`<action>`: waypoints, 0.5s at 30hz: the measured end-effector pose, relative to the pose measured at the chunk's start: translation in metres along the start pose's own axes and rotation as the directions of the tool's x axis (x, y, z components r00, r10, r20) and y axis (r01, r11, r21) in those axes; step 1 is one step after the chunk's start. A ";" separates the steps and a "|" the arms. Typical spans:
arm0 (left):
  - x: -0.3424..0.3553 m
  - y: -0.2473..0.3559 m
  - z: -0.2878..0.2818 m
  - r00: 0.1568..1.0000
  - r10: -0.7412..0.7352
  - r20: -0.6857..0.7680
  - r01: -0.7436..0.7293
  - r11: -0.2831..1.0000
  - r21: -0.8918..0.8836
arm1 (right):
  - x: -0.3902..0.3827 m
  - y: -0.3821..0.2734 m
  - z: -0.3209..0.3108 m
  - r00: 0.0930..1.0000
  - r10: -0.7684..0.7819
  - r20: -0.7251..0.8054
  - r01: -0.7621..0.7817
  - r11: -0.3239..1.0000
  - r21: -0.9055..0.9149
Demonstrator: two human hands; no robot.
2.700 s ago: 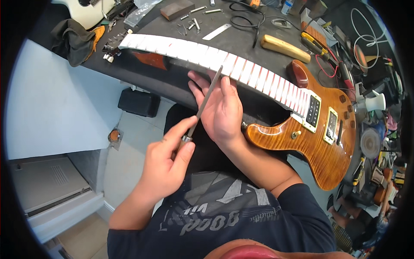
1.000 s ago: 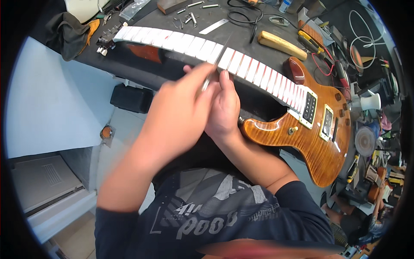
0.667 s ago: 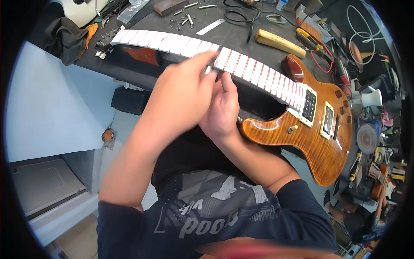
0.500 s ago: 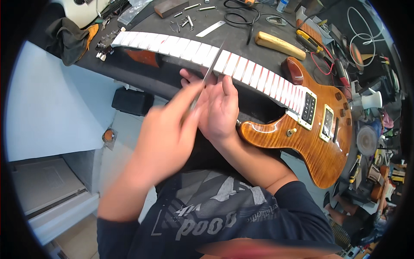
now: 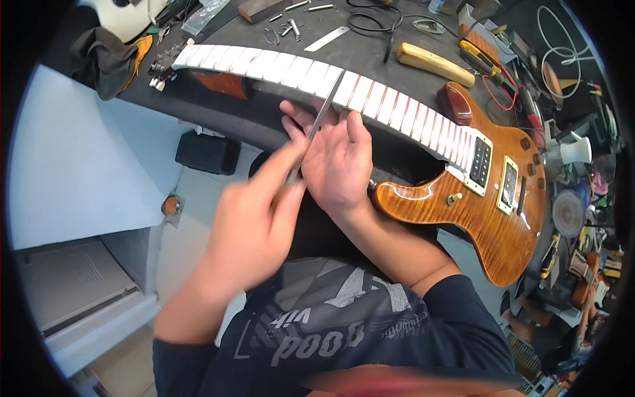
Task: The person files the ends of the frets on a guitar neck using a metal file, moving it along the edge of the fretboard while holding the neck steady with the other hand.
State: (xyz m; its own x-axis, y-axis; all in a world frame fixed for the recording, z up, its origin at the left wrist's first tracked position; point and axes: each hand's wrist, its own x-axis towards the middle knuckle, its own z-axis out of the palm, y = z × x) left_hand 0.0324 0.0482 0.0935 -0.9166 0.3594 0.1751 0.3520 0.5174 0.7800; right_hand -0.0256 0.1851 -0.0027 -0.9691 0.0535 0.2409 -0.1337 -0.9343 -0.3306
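Though cluttered, dark workbench (image 5: 362, 47) above pale floor (image 5: 198, 212); left fingers (image 5: 279, 165) round file (image 5: 324, 110), right fingers (image 5: 297, 113) spread

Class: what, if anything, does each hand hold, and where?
The left hand grips a file-like tool by its lower end. The right hand is palm up at the guitar neck; whether it grips cannot be told.

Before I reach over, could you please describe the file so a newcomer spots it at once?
Find the glossy amber electric guitar, then follow its white-covered fretboard toward the headstock. The file extends over it, held in the left hand. It is slim and dark, unlike the pale, flat metal strip beyond.
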 end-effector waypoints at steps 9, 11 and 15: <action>0.086 -0.001 0.009 0.999 -0.023 -0.045 0.026 0.998 0.064 | -0.003 -0.002 -0.001 0.973 0.149 0.174 -0.138 0.988 -0.074; 0.069 -0.006 0.012 0.998 -0.023 -0.060 0.023 1.000 0.005 | -0.003 0.001 0.009 0.985 0.126 0.120 -0.116 0.989 -0.089; -0.022 -0.005 -0.002 1.000 -0.012 -0.002 0.012 1.000 -0.024 | -0.001 -0.001 -0.002 0.999 0.044 0.021 -0.043 0.998 -0.043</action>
State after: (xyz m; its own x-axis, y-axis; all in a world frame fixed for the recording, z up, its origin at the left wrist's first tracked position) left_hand 0.0505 0.0362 0.0870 -0.9212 0.3516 0.1667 0.3361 0.5030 0.7962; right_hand -0.0245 0.1869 -0.0045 -0.9696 0.0049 0.2448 -0.1005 -0.9198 -0.3794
